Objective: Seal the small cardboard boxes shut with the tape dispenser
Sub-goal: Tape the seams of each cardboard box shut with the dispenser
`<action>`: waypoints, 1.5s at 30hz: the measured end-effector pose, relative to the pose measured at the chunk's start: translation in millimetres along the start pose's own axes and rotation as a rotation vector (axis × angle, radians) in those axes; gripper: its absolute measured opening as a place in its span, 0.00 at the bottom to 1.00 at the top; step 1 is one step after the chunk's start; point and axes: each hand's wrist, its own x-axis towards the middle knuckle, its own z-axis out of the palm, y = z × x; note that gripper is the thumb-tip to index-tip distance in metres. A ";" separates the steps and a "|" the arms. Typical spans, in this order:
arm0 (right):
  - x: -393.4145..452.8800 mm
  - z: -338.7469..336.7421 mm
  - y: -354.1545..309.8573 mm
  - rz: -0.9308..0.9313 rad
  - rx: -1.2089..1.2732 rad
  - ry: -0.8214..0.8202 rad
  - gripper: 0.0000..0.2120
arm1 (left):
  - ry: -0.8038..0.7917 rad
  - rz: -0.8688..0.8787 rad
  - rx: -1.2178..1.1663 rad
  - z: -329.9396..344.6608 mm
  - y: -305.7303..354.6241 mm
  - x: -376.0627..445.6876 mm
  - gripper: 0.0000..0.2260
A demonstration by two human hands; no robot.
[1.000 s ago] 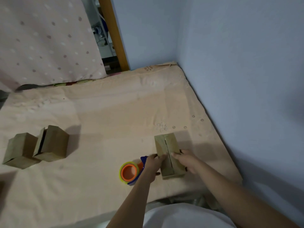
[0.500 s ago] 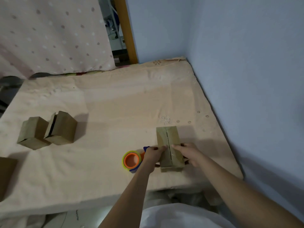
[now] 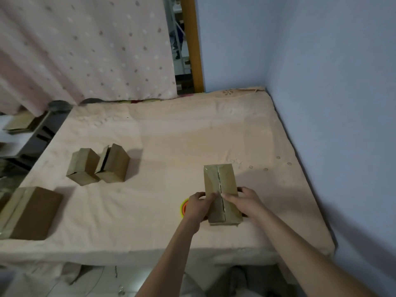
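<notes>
A small cardboard box [image 3: 220, 183] lies on the beige cloth near the front edge, its two top flaps meeting along a centre seam. My left hand [image 3: 198, 205] grips the box's left side, thumb on the left flap. My right hand [image 3: 246, 201] grips its right side, thumb on the right flap. The tape dispenser [image 3: 183, 207], orange with a yellow-green roll, lies just left of the box and is mostly hidden behind my left hand. Two more small boxes [image 3: 83, 168] [image 3: 113, 166] stand side by side at the left; the right one has a flap ajar.
A larger cardboard box [image 3: 30, 213] lies at the front left edge. The cloth-covered surface [image 3: 182, 136] ends at a blue wall [image 3: 332, 103] on the right and a dotted pink curtain [image 3: 85, 50] behind. Flattened cardboard [image 3: 19, 124] lies off the far left edge.
The camera has pulled back and shifted, bringing the large box at the front left into view. Both hands stay on the box, and my left hand now covers more of the dispenser.
</notes>
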 end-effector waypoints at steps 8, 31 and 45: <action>-14.4 102.2 -18.3 -0.076 -0.037 -0.027 0.16 | 0.027 0.029 -0.037 -100.8 -22.0 -0.4 0.28; -67.4 450.5 -63.2 -0.095 -0.144 -0.072 0.09 | 0.029 0.037 -0.111 -442.1 -109.4 -5.7 0.33; 18.0 609.7 -93.8 -0.069 -0.135 -0.056 0.12 | 0.076 0.050 0.088 -592.9 -104.1 92.5 0.18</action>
